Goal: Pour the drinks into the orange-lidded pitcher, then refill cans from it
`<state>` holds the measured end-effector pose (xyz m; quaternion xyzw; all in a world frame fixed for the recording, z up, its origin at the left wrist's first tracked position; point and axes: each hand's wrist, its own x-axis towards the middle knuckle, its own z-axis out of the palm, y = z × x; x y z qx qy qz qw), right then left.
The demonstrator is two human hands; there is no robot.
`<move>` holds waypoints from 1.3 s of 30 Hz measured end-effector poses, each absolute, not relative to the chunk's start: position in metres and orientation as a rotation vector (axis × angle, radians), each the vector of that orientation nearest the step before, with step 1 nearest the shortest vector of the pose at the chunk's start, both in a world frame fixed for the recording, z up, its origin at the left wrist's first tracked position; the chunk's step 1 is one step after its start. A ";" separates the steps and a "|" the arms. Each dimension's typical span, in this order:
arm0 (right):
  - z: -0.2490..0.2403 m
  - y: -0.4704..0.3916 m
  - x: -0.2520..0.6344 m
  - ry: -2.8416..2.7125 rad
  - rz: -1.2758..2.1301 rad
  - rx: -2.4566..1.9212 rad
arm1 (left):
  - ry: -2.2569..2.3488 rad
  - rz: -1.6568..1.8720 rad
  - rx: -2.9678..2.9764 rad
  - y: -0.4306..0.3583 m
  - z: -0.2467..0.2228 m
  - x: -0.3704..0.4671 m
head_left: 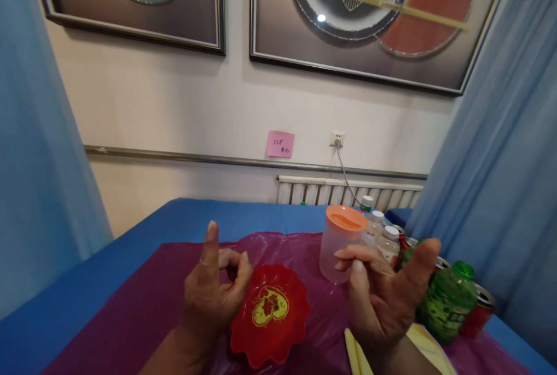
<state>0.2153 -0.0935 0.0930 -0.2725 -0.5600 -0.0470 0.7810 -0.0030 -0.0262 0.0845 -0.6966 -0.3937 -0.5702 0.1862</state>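
Two hands (215, 288) (385, 299) hover near red bowl (293, 305) and cup (331, 250).

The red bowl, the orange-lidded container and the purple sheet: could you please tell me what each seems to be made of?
Red bowl: probably smooth plastic, given its even colour and scalloped rim.
Orange-lidded container: likely frosted plastic; its wall is cloudy and translucent.
Purple sheet: apparently thin, shiny plastic film, judging by its creases and highlights.
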 end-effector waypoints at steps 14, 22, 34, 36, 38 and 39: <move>0.076 -0.032 0.227 -1.129 0.079 -0.832 | -1.573 -1.669 -1.835 0.001 0.092 -0.002; 0.080 -0.037 0.225 -1.144 0.142 -0.891 | -1.603 -1.625 -1.870 0.003 0.086 -0.004; 0.073 -0.038 0.214 -1.182 0.193 -0.851 | -1.665 -1.609 -1.980 0.005 0.077 -0.007; 0.069 -0.045 0.206 -1.234 0.232 -0.846 | -1.699 -1.610 -2.023 0.004 0.078 -0.006; 0.056 -0.056 0.189 -1.377 0.317 -0.845 | -1.727 -1.621 -2.065 0.004 0.078 -0.006; 0.045 -0.062 0.177 -1.495 0.360 -0.842 | -1.742 -1.630 -2.086 0.004 0.078 -0.006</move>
